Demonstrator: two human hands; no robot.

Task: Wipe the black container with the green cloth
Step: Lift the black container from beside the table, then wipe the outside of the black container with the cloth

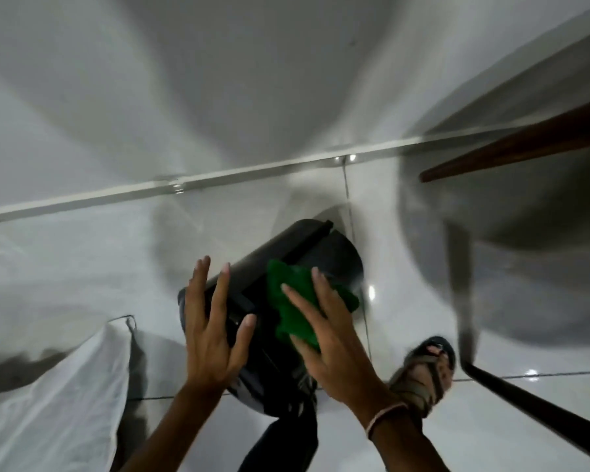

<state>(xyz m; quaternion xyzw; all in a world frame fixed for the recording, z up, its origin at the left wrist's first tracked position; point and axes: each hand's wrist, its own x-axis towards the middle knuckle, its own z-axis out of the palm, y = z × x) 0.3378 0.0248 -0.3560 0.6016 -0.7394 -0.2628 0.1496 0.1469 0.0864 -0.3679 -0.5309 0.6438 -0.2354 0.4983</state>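
Observation:
The black container [297,250] lies tilted on its side on the white tiled floor, low in the middle of the head view. My left hand [215,332] rests flat against its near left side with the fingers spread. My right hand [331,338] presses the green cloth [297,301] onto the container's upper surface, fingers stretched out over the cloth. The container's lower end is hidden behind my hands and a dark trouser leg.
A white sheet [65,396] hangs at the lower left. My sandalled foot [426,373] stands right of the container. A dark wooden table edge [525,141] and a dark table leg [539,413] are on the right. A white skirting strip [184,182] meets the wall behind.

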